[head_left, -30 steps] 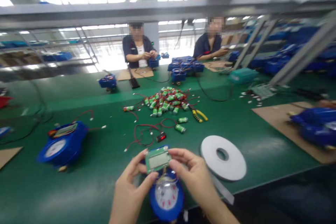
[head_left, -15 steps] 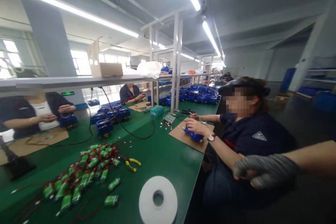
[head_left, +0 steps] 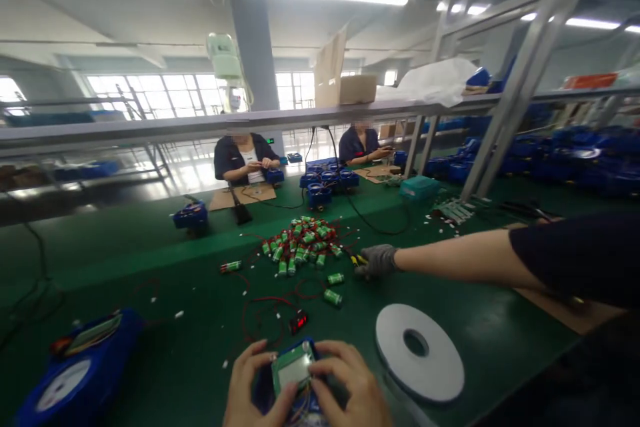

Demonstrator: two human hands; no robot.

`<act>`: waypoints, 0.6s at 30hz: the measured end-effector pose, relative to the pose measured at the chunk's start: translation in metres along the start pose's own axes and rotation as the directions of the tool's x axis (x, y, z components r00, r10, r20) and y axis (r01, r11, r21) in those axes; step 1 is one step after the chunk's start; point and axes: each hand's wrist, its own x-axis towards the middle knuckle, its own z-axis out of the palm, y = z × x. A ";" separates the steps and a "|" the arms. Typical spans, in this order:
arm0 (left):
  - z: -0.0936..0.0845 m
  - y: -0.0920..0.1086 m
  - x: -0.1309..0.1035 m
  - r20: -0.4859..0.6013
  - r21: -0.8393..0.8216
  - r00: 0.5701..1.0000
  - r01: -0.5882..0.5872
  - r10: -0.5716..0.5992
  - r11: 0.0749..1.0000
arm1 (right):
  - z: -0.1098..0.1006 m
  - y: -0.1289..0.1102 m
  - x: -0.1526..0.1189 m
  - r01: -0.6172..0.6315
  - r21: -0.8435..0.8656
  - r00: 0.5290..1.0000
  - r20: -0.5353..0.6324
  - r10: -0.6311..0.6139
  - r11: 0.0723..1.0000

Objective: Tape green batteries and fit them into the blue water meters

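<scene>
At the bottom centre, a green circuit board with a pale display (head_left: 293,368) sits on a blue housing with thin wires below it. My left hand (head_left: 253,390) grips its left side, thumb on the board's lower edge. My right hand (head_left: 347,383) holds the right side, fingertips at the board's edge and wires. Just beyond is a small module with lit red digits (head_left: 299,321). A white roll (head_left: 420,352) lies to the right of my hands. A larger blue housing (head_left: 83,370) with a round white dial lies at the left.
Green batteries with red wires (head_left: 303,243) are heaped mid-table. Another person's gloved hand (head_left: 377,261) reaches in from the right at yellow-handled pliers (head_left: 358,259). Two people sit across the green table. A shelf (head_left: 280,119) spans above it, with blue housings (head_left: 327,179) beyond the heap.
The view has swung left and down, bringing my hands and the circuit board into sight. The co-worker's gloved hand has moved from the right edge to the pliers.
</scene>
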 end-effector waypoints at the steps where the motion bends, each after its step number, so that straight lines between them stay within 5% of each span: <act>1: 0.002 0.002 -0.001 0.008 -0.017 1.000 0.027 -0.027 0.999 | -0.001 -0.004 0.000 -0.035 0.015 0.999 0.015 0.035 0.999; 11: -0.003 0.022 -0.004 0.187 -0.164 0.955 0.262 -0.231 0.951 | -0.031 -0.020 -0.012 -0.222 0.072 0.969 0.127 0.212 0.972; 18: -0.007 0.035 -0.002 0.250 -0.102 0.924 0.322 -0.289 0.941 | -0.046 -0.017 -0.025 -0.312 0.085 0.893 0.365 0.262 0.946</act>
